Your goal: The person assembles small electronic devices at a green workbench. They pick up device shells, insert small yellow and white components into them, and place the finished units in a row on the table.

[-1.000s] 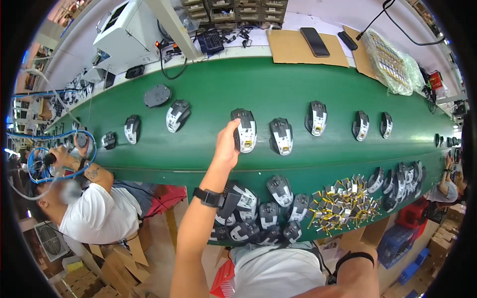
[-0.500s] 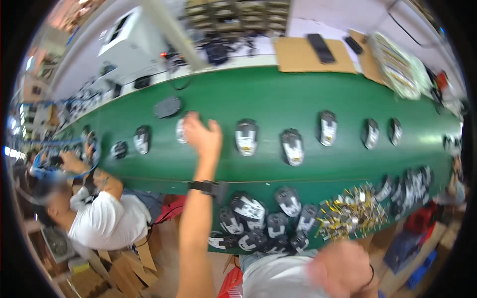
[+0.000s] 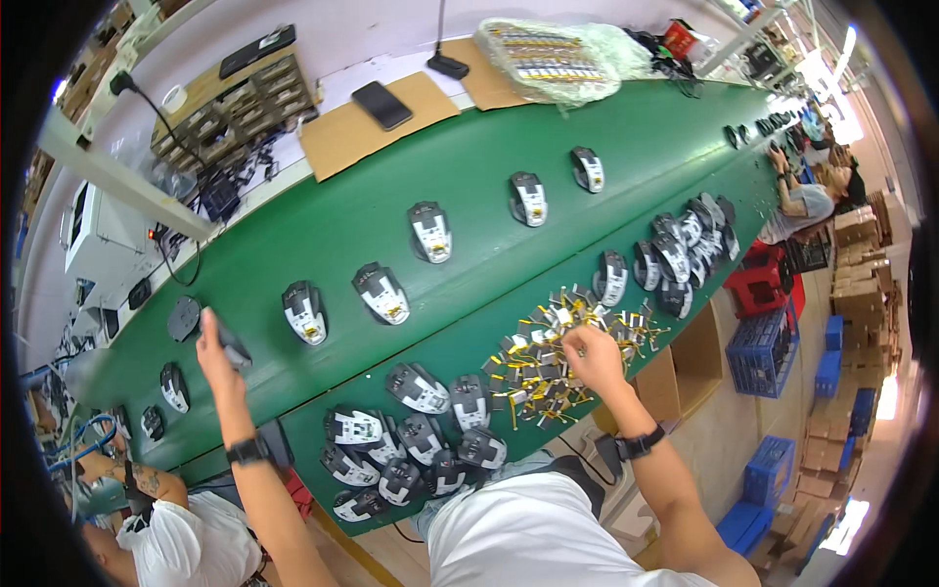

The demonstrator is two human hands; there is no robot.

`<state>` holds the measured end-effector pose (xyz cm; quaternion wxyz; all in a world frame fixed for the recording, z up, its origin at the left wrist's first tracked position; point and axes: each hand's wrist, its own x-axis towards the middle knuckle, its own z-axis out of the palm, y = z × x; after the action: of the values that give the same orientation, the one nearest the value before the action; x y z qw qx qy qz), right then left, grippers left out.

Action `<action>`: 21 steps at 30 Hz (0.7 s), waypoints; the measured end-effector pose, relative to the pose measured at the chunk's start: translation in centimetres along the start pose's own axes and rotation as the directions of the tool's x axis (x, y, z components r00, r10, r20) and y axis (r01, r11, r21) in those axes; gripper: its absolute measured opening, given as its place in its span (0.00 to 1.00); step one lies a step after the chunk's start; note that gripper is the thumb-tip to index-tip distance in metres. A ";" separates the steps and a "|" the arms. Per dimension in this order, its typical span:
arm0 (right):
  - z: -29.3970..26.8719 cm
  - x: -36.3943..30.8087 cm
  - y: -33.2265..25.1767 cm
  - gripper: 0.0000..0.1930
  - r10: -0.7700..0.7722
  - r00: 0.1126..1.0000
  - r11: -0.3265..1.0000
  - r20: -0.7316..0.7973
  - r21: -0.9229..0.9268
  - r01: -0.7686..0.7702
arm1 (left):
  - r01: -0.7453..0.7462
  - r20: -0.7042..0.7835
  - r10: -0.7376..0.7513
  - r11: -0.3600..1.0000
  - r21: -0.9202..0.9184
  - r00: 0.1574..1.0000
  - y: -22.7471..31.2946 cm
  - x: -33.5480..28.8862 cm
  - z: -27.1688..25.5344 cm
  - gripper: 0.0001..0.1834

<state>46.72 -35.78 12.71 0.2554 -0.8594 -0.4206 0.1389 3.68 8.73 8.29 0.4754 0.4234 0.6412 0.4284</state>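
My left hand [image 3: 218, 364] is at the left on the green bench, its straight fingers against the side of a grey computer mouse [image 3: 235, 350]. The mouse looks tilted and blurred in the grip; my thumb is hidden. My right hand [image 3: 593, 356] is over a pile of small silver and dark flat pieces with yellow strips [image 3: 540, 364]. Its fingers are curled together, and whatever they pinch cannot be made out. Several coverless mice, including one white and dark mouse [image 3: 305, 313], stand spaced out along the far strip.
A cluster of coverless mice [image 3: 421, 438] sits nearest me, and another cluster [image 3: 675, 245] lies beyond the pile. A flat dark object [image 3: 184, 318] rests near my left hand. Cardboard with a phone [image 3: 381, 106] lies along the back edge. Co-workers sit at left [image 3: 196, 538] and far right [image 3: 807, 201].
The view has swung toward the right. My left hand has shifted from over a mouse to alongside it. My right hand has moved from near my body onto the pile of small pieces.
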 end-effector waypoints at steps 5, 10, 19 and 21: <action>-0.5 0.7 2.9 0.16 0.166 0.973 0.985 -0.162 -0.020 -0.172 | 0.525 0.617 -0.128 0.671 -0.523 0.777 11.0 -18.1 1.3 0.32; -0.7 1.1 5.1 0.21 0.261 0.937 0.960 -0.231 -0.040 -0.278 | 0.658 0.690 -0.157 0.504 -0.559 0.707 10.7 -29.5 1.4 0.35; 1.3 1.6 5.4 0.09 0.442 0.897 0.472 -0.011 0.853 -0.222 | 0.697 0.731 -0.163 0.492 -0.522 0.662 8.6 -36.3 1.9 0.35; 0.6 1.7 4.4 0.08 0.450 0.883 0.041 0.137 0.984 -0.174 | 0.679 0.727 -0.144 0.511 -0.527 0.672 8.9 -36.9 2.1 0.35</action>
<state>50.31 -36.50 9.75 0.7609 -0.5520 0.0054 0.3411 13.92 -23.56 25.46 0.8758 0.1134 0.2954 0.3645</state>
